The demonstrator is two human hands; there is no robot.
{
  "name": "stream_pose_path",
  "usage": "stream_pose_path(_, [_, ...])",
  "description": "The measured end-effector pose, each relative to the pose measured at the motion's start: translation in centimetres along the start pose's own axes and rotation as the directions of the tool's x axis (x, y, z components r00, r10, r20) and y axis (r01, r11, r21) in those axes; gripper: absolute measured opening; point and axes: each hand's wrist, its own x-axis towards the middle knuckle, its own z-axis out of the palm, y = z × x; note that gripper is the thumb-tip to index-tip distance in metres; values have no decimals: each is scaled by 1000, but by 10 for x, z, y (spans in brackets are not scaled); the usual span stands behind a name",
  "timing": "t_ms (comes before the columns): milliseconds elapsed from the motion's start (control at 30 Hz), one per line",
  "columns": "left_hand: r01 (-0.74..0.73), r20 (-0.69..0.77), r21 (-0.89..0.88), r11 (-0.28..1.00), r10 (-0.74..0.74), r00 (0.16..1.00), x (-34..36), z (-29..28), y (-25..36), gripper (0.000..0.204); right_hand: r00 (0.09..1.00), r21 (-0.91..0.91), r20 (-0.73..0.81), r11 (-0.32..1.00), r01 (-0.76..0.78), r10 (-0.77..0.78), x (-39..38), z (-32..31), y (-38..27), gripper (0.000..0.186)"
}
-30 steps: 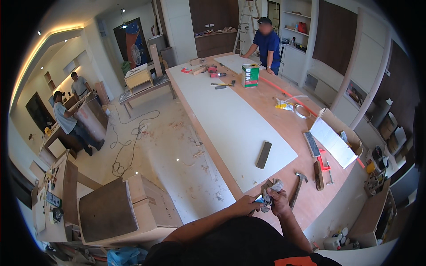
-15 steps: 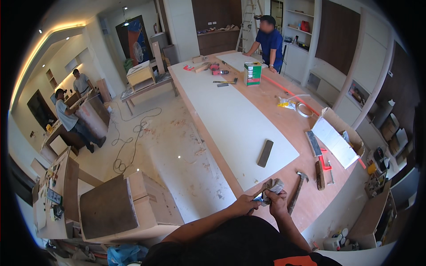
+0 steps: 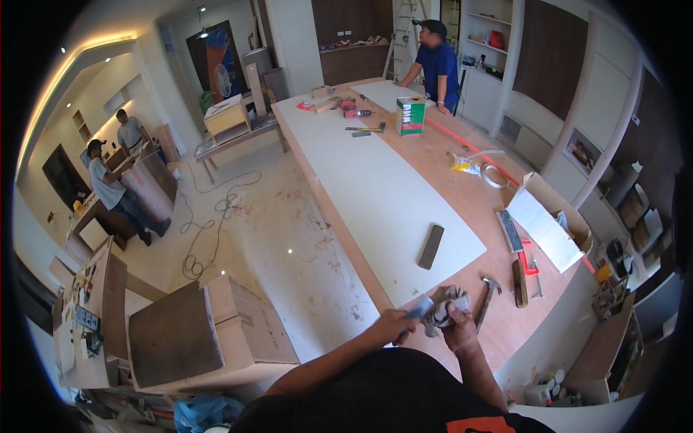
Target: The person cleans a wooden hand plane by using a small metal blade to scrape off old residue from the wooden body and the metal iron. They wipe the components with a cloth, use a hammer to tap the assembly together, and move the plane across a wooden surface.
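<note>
My left hand (image 3: 392, 327) is closed around a small blue tool with a pale flat end (image 3: 420, 307), perhaps a scraper; motion blurs it. Its flat end points up toward a crumpled grey-white rag (image 3: 449, 302). The rag is bunched in my right hand (image 3: 460, 330), whose thumb presses on it. Both hands are above the near end of the wooden worktable (image 3: 433, 352). Just right of the rag lies a claw hammer (image 3: 489, 299). Farther up, a dark rectangular block (image 3: 431, 247) rests on the long white panel (image 3: 393, 209).
A hand plane (image 3: 520, 283), a red clamp (image 3: 530, 261) and an open carton (image 3: 552, 220) line the right edge. Beyond are a green-white can (image 3: 411, 115) and a red drill (image 3: 354, 110). A co-worker (image 3: 435, 68) leans at the far end. Cardboard boxes (image 3: 249, 317) stand left.
My hands have drawn apart; the blue tool, earlier against the rag between them, now shows beside it. The rag has opened out somewhat. The far co-worker's head has turned to the left.
</note>
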Motion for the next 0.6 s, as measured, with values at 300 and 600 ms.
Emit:
stream_pose_path(300, [-4, 153, 138, 990, -17, 988, 0, 5, -2, 37, 979, -564, 144, 825, -38, 143, 7, -9, -2, 13])
stream_pose_path(600, [-28, 143, 133, 991, 9, 990, 5, -2, -19, 35, 987, -521, 156, 852, 53, 34, -6, -6, 1, 11])
